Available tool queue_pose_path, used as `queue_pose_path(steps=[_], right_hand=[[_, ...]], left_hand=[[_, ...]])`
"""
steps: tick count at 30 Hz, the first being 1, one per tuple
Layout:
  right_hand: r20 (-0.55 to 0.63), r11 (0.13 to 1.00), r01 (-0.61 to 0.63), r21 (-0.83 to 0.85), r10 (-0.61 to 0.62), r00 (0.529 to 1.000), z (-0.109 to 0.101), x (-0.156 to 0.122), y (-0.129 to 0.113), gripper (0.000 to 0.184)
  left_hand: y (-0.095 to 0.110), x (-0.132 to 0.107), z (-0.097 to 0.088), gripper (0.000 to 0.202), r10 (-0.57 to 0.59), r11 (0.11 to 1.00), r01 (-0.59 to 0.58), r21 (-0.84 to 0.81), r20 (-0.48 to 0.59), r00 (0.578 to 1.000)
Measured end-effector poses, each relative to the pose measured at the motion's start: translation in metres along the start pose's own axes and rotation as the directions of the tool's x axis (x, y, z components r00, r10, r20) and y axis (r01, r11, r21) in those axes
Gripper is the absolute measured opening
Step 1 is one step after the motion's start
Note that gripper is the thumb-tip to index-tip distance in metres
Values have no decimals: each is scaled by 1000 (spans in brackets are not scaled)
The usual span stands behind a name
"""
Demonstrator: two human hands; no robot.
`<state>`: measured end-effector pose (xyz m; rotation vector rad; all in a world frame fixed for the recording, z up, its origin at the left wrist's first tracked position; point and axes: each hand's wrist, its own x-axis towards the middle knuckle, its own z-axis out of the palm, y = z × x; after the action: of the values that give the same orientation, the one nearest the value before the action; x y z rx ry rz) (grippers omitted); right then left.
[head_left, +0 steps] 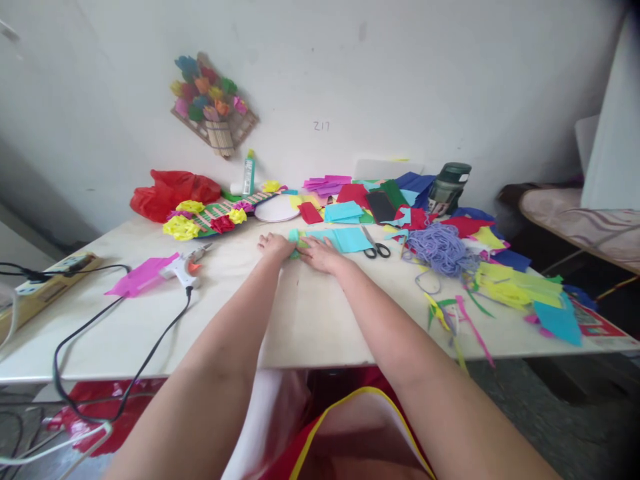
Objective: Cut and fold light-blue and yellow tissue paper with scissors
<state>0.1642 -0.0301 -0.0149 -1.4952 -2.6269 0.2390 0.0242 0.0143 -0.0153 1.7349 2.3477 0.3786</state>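
My left hand (275,245) and my right hand (323,253) lie side by side on the white table (310,320), both pressing on a small rolled piece of teal and green paper (296,243). The fingers of both curl over it, hiding most of the roll. A flat teal paper sheet (350,238) lies just right of my right hand. Black-handled scissors (374,245) rest beside that sheet.
A white glue gun (184,268) with a black cord and a pink paper (137,279) lie left. A power strip (45,280), red bag (167,190), glue bottle (249,173), paper-flower craft (220,217), purple yarn (440,248), green jar (447,188) and many coloured papers crowd the table.
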Motion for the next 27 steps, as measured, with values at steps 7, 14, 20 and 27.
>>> queue_pose_path(steps=[7, 14, 20, 27], right_hand=[[-12, 998, -47, 43, 47, 999, 3, 1, 4, 45], [-35, 997, -73, -6, 73, 997, -1, -1, 9, 44], [-24, 998, -59, 27, 60, 998, -3, -6, 13, 47], [-41, 998, -53, 37, 55, 998, -8, -6, 16, 46]], left_hand=[[6, -17, 0, 25, 198, 980, -199, 20, -242, 950], [16, -14, 3, 23, 157, 983, -171, -69, -167, 973], [21, -8, -4, 37, 80, 991, -83, -107, -31, 996], [19, -6, -7, 23, 142, 984, -145, -102, -34, 989]])
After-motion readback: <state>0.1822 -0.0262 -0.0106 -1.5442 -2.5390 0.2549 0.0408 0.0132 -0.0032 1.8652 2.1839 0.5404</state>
